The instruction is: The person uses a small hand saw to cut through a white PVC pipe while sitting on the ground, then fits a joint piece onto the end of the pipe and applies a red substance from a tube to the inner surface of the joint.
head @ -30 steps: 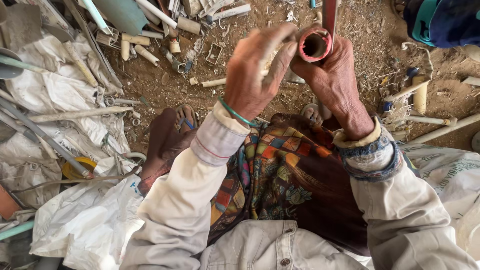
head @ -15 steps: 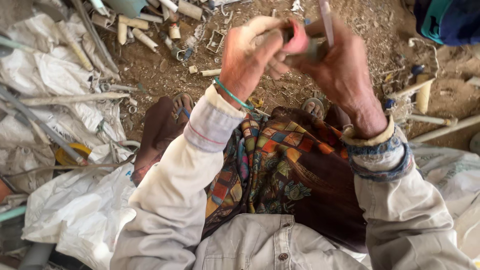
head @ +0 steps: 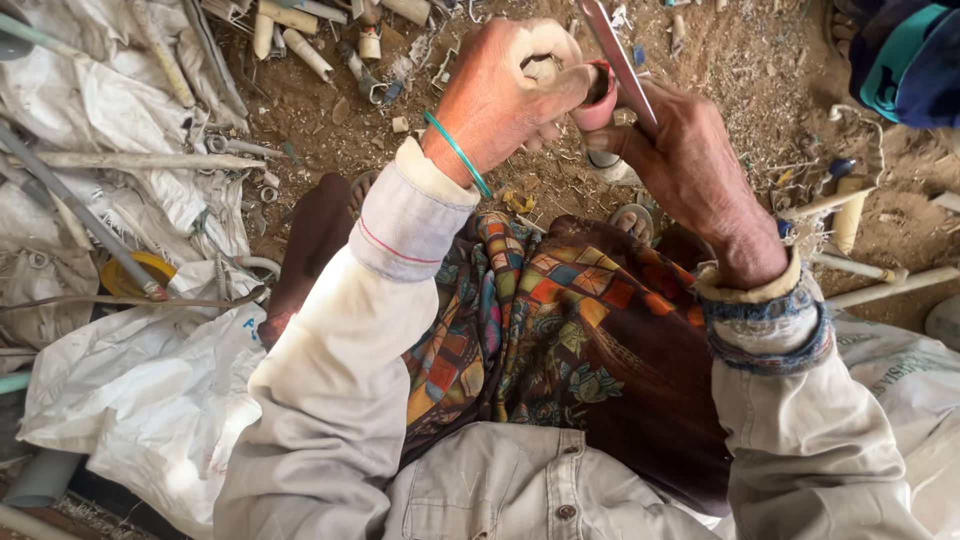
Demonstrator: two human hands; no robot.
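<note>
Dusty bare ground (head: 760, 90) lay littered with cut white plastic pipe pieces (head: 300, 45). Her left hand (head: 510, 90) gripped a short red pipe fitting (head: 598, 100); her right hand (head: 685, 160) clutched a flat metal blade (head: 615, 60), angled up-left.

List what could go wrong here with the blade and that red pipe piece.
1. The right hand holds the flat metal blade right against the red pipe piece gripped by the left hand; a slip could likely cut the left fingers.
2. The piece is held in the air without support, so it may twist or drop among the pipe scraps on the dirt.
</note>
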